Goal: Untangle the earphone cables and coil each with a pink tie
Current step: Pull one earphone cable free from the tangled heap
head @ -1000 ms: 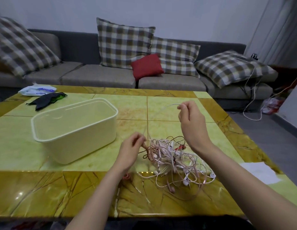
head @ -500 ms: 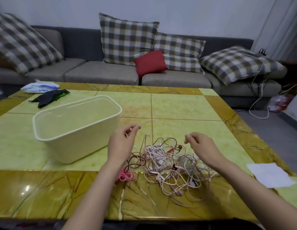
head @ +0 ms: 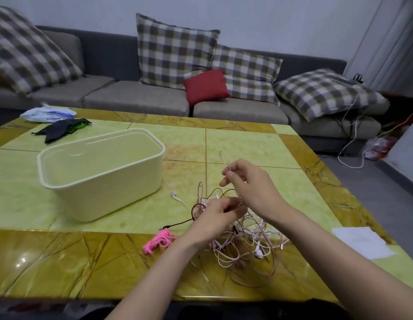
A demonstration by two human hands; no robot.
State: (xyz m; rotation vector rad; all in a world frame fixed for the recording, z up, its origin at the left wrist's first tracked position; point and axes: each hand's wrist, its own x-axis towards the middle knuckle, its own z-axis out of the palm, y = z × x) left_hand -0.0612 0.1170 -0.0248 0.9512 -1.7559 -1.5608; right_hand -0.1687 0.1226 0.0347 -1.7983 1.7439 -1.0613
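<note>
**Hands.** Your right hand (head: 249, 188) pinches a pale cable loop (head: 224, 158) between thumb and forefinger. The loop stands up above the fingertips, at 12 o'clock from the tangle of earphone cables (head: 247, 236). Your left hand (head: 215, 218), fingers curled, grips strands at the tangle's upper left edge, just below the right hand.

**Task items.** The tangle lies on the green and amber marble table (head: 108, 262), near its front edge and right of centre. Bearings below are read from the tangle.
- The bunch of pink ties (head: 158, 241) lies at 9 o'clock, beside your left wrist.
- A brown cable end (head: 177, 224) trails out just above the ties.
- A white earbud (head: 173, 194) lies at 10 o'clock.

**Surroundings.**
- The cream plastic bin (head: 101, 172) stands farther out at 10 o'clock, with no lid on it.
- A black cloth (head: 62, 129) lies beyond the bin, at the table's far left.
- A white paper sheet (head: 360, 241) lies at 3 o'clock, by the table's right edge.
</note>
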